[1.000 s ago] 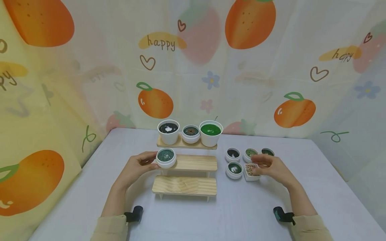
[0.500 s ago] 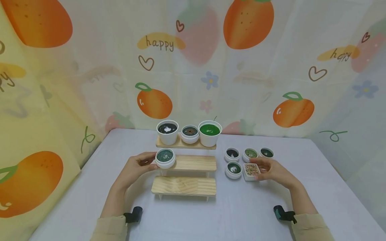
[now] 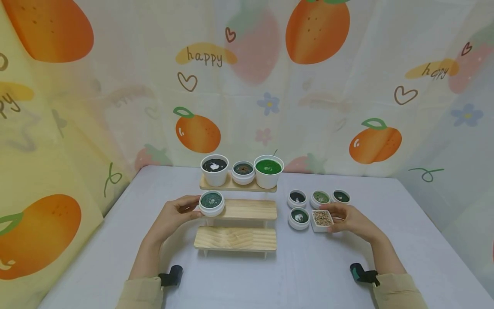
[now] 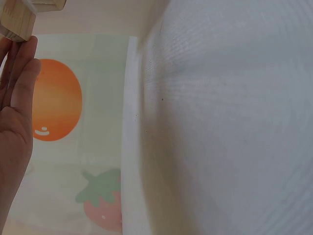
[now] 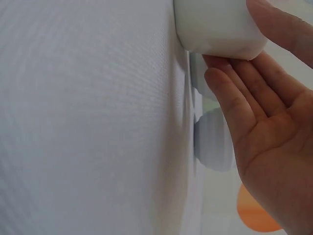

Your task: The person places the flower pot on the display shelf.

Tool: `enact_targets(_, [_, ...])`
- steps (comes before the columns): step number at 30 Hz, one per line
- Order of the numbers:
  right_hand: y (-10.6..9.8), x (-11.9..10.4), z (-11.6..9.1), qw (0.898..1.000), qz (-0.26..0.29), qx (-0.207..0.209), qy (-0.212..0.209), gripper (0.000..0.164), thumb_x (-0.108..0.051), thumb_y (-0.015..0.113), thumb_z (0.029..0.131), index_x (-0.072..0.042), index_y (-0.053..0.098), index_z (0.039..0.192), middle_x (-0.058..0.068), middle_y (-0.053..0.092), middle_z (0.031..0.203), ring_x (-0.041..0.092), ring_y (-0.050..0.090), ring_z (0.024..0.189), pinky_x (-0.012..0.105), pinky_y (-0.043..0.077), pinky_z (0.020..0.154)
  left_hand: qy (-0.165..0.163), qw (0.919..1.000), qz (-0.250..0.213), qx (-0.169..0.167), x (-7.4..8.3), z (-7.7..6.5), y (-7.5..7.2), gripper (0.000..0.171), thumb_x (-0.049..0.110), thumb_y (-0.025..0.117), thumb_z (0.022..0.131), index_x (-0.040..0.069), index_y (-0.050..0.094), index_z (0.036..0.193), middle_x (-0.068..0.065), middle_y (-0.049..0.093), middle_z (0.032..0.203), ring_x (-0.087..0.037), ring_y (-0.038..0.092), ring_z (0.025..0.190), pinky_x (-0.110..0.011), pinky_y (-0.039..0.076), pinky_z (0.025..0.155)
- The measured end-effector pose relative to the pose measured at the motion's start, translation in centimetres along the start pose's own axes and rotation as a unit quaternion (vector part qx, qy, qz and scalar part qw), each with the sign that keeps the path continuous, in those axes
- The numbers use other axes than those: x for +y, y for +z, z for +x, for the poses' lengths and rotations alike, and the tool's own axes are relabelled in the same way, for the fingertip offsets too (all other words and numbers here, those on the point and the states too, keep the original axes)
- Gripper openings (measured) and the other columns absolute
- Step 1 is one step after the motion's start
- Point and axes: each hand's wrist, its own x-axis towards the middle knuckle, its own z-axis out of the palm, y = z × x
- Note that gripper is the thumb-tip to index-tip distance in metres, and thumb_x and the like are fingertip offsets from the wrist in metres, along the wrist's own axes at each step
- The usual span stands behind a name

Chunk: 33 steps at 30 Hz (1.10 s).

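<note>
At the left end of the middle wooden shelf (image 3: 251,209), my left hand (image 3: 175,214) holds a small round white bowl (image 3: 211,203) of mottled blue-green contents by its left side, thumb in front. The left wrist view shows the fingers (image 4: 23,90) right at a wooden shelf end (image 4: 19,20), with the bowl out of sight. Over on the right, my right hand (image 3: 353,221) grips a square white dish (image 3: 322,219) of tan, grain-like bits, thumb at its near right side. In the right wrist view this dish (image 5: 215,29) sits low against the white cloth.
Two large white cups, one dark (image 3: 215,175) and one green (image 3: 269,177), flank a small bowl (image 3: 243,177) on the back shelf (image 3: 231,186). A lower shelf (image 3: 235,238) stands in front. Several small round bowls, including a near one (image 3: 299,221), stand beside the square dish.
My right hand has shifted from over the square dish to its right side and taken hold of it. My left hand and its bowl have stayed in place.
</note>
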Motion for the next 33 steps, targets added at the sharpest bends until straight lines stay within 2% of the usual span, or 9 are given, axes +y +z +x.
enact_targets(5, [0.0, 0.1, 0.1, 1.0, 0.001, -0.002, 0.004, 0.063, -0.013, 0.08, 0.076, -0.003, 0.057, 0.134, 0.024, 0.054, 0.141, 0.035, 0.052, 0.129, 0.014, 0.047, 0.093, 0.003, 1.0, 0.004, 0.0, 0.0, -0.1, -0.1, 0.053, 0.018, 0.081, 0.081, 0.003, 0.064, 0.129, -0.02, 0.064, 0.133, 0.015, 0.059, 0.106, -0.007, 0.048, 0.097])
enact_targets(13, [0.0, 0.0, 0.2, 1.0, -0.002, 0.004, 0.011, 0.062, -0.014, 0.081, 0.075, -0.005, 0.059, 0.133, 0.023, 0.055, 0.14, 0.035, 0.053, 0.128, 0.015, 0.048, 0.092, -0.004, 1.0, 0.0, 0.002, 0.0, -0.1, -0.1, 0.054, 0.02, 0.082, 0.08, 0.004, 0.064, 0.129, -0.014, 0.065, 0.132, 0.015, 0.059, 0.106, -0.007, 0.048, 0.096])
enact_targets(20, [-0.1, -0.6, 0.0, 0.999, -0.023, 0.019, 0.016, 0.057, -0.019, 0.079, 0.078, -0.009, 0.061, 0.132, 0.021, 0.055, 0.14, 0.039, 0.055, 0.128, 0.028, 0.049, 0.095, -0.002, 1.0, -0.001, 0.001, -0.1, -0.1, -0.1, 0.053, 0.018, 0.081, 0.081, 0.003, 0.064, 0.129, -0.019, 0.064, 0.132, 0.016, 0.058, 0.107, -0.007, 0.048, 0.097])
enact_targets(28, [-0.5, -1.5, -0.3, 0.999, -0.02, 0.039, 0.007, 0.055, -0.018, 0.079, 0.079, -0.007, 0.061, 0.13, 0.019, 0.061, 0.134, 0.033, 0.057, 0.124, 0.014, 0.049, 0.088, -0.012, 0.9999, 0.005, 0.005, 0.1, -0.2, 0.0, 0.054, 0.021, 0.082, 0.08, 0.005, 0.064, 0.129, -0.017, 0.064, 0.134, 0.016, 0.058, 0.106, -0.008, 0.048, 0.097])
enact_targets(33, [-0.8, -2.1, -0.4, 0.999, -0.021, 0.046, -0.001, 0.055, -0.017, 0.078, 0.081, -0.004, 0.06, 0.132, 0.023, 0.059, 0.135, 0.034, 0.058, 0.124, 0.015, 0.052, 0.086, -0.015, 0.9998, 0.01, 0.006, 0.2, -0.1, 0.0, 0.055, 0.022, 0.082, 0.08, 0.006, 0.064, 0.13, -0.016, 0.063, 0.135, 0.015, 0.058, 0.107, -0.009, 0.049, 0.097])
